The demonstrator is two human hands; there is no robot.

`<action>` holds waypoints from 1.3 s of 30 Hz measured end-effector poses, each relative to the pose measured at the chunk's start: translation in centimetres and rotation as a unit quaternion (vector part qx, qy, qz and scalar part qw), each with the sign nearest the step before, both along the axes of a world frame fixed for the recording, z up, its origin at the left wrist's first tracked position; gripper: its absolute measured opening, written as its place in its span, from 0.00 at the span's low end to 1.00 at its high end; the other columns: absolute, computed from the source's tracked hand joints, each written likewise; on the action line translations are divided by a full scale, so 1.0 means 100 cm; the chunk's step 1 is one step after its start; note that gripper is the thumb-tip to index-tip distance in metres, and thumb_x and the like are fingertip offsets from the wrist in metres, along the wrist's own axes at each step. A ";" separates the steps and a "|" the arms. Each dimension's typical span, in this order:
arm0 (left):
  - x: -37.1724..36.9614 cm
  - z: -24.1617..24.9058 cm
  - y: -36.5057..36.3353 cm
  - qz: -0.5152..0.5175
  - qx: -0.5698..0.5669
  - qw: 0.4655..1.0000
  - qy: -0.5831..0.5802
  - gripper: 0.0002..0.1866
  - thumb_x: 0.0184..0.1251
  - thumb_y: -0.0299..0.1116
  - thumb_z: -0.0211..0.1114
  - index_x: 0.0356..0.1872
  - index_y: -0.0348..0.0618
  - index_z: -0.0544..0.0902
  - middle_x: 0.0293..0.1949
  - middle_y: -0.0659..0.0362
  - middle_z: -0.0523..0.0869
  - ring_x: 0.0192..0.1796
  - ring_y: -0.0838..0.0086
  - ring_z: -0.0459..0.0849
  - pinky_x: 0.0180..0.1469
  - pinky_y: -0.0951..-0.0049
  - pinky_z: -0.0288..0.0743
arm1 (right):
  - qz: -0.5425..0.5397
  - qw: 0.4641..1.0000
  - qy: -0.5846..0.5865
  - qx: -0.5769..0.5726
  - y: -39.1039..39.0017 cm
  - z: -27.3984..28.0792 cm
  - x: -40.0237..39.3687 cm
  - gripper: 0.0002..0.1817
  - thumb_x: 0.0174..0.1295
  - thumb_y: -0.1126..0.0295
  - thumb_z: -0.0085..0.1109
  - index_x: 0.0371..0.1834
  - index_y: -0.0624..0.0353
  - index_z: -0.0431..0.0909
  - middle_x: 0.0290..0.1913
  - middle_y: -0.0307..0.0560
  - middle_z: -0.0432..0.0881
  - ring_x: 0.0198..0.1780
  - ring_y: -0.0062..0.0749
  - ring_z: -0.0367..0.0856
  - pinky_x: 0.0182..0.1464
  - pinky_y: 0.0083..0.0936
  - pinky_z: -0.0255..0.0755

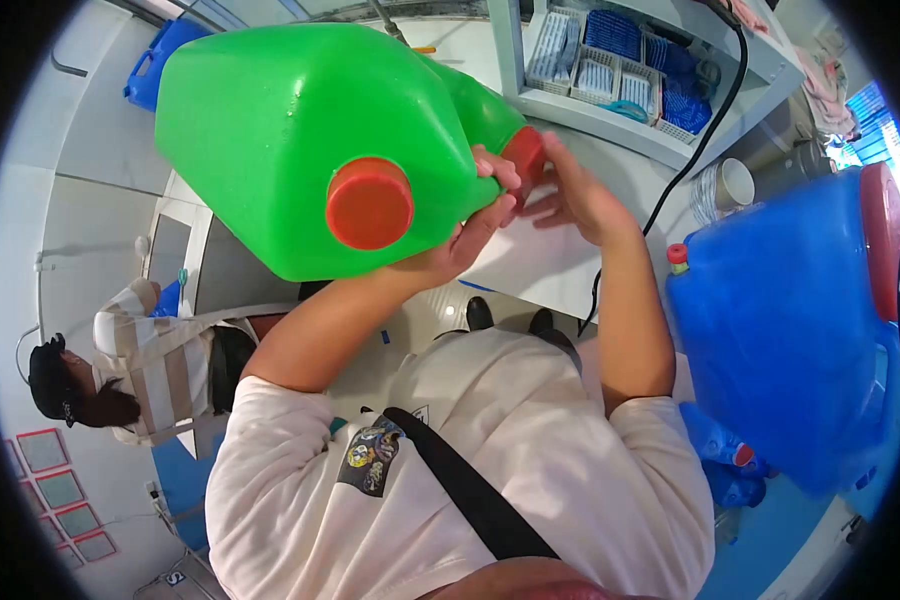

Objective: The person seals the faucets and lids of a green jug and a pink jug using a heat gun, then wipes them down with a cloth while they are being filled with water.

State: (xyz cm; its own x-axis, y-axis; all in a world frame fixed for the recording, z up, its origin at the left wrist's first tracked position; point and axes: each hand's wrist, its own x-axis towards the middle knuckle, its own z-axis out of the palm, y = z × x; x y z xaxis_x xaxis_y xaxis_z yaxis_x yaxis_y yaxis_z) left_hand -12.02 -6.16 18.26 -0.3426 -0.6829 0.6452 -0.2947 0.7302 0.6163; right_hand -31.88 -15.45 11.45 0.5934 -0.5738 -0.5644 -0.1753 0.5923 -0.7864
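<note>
My left grip (480,210) is clenched on the edge of the front green jug (290,110), which lies tilted at the bench (540,265). My right grip (580,200) is released beside the red cap (525,165) of the rear green jug (475,105); I cannot tell whether it touches.

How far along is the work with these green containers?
Apparently done: the nearer green container has its red cap on. In hand: the left hand holds that container's edge; the right hand is at the farther container's cap. Remaining: perhaps that cap, but whether tightening or loosening, I can't tell.
</note>
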 end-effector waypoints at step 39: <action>0.108 0.042 -0.080 0.187 -0.024 0.982 -0.026 0.10 0.72 0.30 0.68 0.49 0.40 0.80 0.46 0.58 0.83 0.50 0.65 0.82 0.56 0.67 0.76 | -0.135 0.842 0.144 -0.502 0.022 0.037 0.054 0.68 0.43 0.52 0.82 0.82 0.60 0.43 0.75 0.66 0.55 0.76 0.62 0.58 0.76 0.43 0.63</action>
